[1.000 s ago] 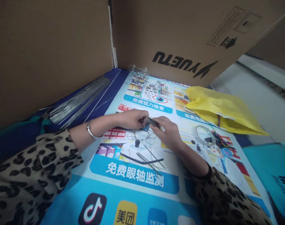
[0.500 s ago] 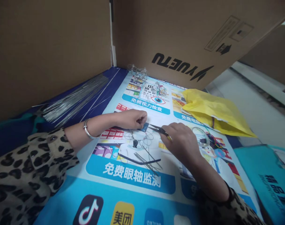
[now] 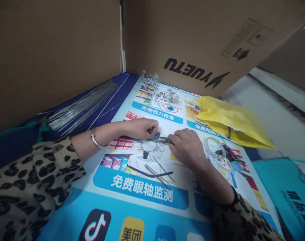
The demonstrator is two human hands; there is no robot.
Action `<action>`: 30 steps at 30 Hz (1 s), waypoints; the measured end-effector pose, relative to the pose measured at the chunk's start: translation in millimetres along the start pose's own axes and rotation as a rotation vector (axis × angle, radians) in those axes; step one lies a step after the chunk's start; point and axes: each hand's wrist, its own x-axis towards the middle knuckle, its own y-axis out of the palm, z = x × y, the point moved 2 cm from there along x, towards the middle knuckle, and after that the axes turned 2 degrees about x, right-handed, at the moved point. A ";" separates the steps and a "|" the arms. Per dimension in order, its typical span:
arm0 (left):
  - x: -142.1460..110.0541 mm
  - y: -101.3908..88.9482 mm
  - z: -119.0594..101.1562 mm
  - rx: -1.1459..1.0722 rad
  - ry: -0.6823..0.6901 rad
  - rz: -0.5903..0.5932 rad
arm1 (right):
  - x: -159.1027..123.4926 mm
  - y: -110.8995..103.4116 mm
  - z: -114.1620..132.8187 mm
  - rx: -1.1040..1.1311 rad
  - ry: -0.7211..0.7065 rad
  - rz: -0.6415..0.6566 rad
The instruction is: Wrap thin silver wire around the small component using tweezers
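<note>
The left hand (image 3: 143,128) is curled with its fingers drawn in beside the blue piece (image 3: 157,136); whether it grips that piece or a wire cannot be told. The right hand (image 3: 187,147) is closed around the pliers (image 3: 167,140), whose tips point left and reach the blue piece above the printed sheet (image 3: 64,211); what lies between the tips is too small to make out. Slippage is a likely fault: if the tips seat poorly on thin metal, they could skid toward the left fingers, which are just beside them. Snagging is another: the wire loops (image 3: 156,148) lie directly below the tool and could be caught or bent if the pliers drop. The loose wires (image 3: 154,173) and dark strip (image 3: 152,174) lie crossed nearer the wearer; a dragging wrist or sleeve could scatter them.
</note>
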 end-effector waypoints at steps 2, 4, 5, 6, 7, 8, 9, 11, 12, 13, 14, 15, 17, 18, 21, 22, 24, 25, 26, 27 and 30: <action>0.2 0.2 0.5 -0.007 0.001 0.002 | -1.4 -1.6 -4.5 0.008 0.021 -0.005; 0.2 0.3 0.6 -0.010 0.003 -0.004 | -2.7 -2.2 -8.0 0.008 0.024 0.006; 0.1 0.3 0.5 -0.008 0.005 -0.006 | -3.1 -2.2 -9.4 0.007 0.022 0.010; -0.1 0.3 0.2 -0.006 0.008 -0.007 | -3.4 -2.0 -10.5 0.004 0.020 0.013; -0.3 0.1 -0.1 -0.002 0.009 -0.009 | -3.4 -1.8 -11.6 0.001 0.022 0.012; -0.6 -0.1 -0.6 0.003 0.010 -0.010 | -3.2 -1.4 -12.5 -0.005 0.026 0.010; -0.9 -0.4 -1.0 0.007 0.009 -0.008 | -2.8 -0.9 -13.1 -0.010 0.030 0.007; -1.5 -1.0 -2.0 0.011 0.010 -0.006 | -1.2 0.1 -13.4 -0.016 0.030 0.000; -1.8 -1.3 -2.4 0.011 0.013 -0.005 | -0.1 0.7 -12.9 -0.014 0.026 -0.005; -2.0 -1.6 -2.8 0.010 0.016 -0.003 | 1.2 1.2 -12.0 -0.012 0.020 -0.012; -2.2 -1.8 -3.1 0.007 0.019 -0.001 | 2.5 1.7 -11.0 -0.011 0.013 -0.019; -2.4 -2.0 -3.2 0.006 0.020 0.001 | 3.8 2.2 -9.7 -0.011 0.005 -0.025; -2.7 -2.2 -3.0 0.008 0.023 0.004 | 6.0 3.3 -6.9 -0.020 -0.015 -0.026; -2.7 -2.3 -2.7 0.010 0.025 0.006 | 6.9 3.8 -5.6 -0.024 -0.026 -0.024; -2.6 -2.1 -1.7 0.015 0.034 0.011 | 8.5 4.7 -2.3 -0.032 -0.055 -0.014; -2.4 -2.1 -1.5 0.016 0.033 0.011 | 8.9 4.6 -1.5 -0.033 -0.064 -0.011; -2.1 -2.1 -1.4 0.021 0.032 0.009 | 9.8 3.9 -0.1 -0.042 -0.077 -0.006; -2.0 -2.2 -1.6 0.022 0.033 0.006 | 10.4 3.2 0.5 -0.050 -0.081 -0.004; -1.9 -2.3 -2.0 0.021 0.037 0.004 | 10.9 2.5 1.2 -0.060 -0.086 -0.004; -1.9 -2.4 -2.3 0.019 0.043 0.005 | 11.4 1.8 1.8 -0.070 -0.091 -0.005; -2.1 -2.8 -3.1 0.009 0.059 0.013 | 12.2 0.6 3.0 -0.091 -0.106 0.004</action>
